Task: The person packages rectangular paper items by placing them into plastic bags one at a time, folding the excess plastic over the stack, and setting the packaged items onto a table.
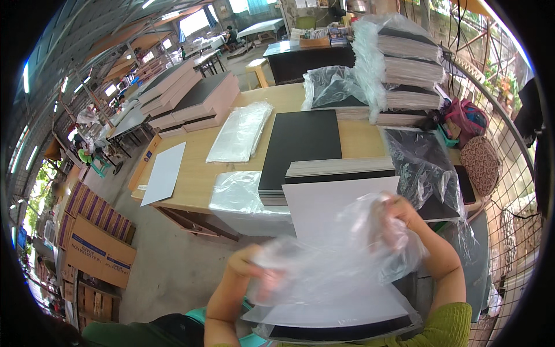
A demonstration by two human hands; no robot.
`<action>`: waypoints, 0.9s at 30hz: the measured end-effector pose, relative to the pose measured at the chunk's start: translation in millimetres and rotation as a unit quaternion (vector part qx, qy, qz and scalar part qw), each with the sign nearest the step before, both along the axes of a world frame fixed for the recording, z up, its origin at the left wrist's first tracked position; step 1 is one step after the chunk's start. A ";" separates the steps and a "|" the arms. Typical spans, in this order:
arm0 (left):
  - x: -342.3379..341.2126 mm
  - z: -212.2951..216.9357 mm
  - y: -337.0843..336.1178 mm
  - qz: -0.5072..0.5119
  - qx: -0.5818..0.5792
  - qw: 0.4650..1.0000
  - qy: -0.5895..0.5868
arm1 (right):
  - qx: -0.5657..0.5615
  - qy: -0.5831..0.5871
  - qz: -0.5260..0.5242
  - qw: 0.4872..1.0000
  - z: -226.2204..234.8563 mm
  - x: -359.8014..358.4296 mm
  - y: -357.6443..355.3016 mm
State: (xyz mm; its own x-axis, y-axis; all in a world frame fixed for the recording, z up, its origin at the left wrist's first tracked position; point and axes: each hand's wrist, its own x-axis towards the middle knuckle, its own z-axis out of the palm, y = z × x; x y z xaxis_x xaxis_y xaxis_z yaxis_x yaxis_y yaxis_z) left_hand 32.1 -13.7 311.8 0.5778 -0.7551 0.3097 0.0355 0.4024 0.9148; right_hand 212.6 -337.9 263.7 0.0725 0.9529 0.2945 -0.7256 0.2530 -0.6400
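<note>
A clear plastic bag is stretched between my two hands, blurred by motion. My left hand is closed on its left side. Higher up on the right, my right hand grips a bunched part of the same bag. Under the plastic, close to my body, lie white sheets with a black board below them. Just beyond, a white board leans against a stack of boards with pale edges. Left of that stack lies a pile of black boards.
Folded clear bags and a plastic-covered stack are on the table. A white sheet lies at its left edge. Wrapped board stacks rise at the back right. A bagged black board and wire fence are to the right.
</note>
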 end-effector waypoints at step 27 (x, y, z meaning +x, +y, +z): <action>60.9 8.5 -21.8 0.620 0.431 0.619 -0.215 | -0.288 -0.450 -0.768 0.352 41.0 -39.0 -20.6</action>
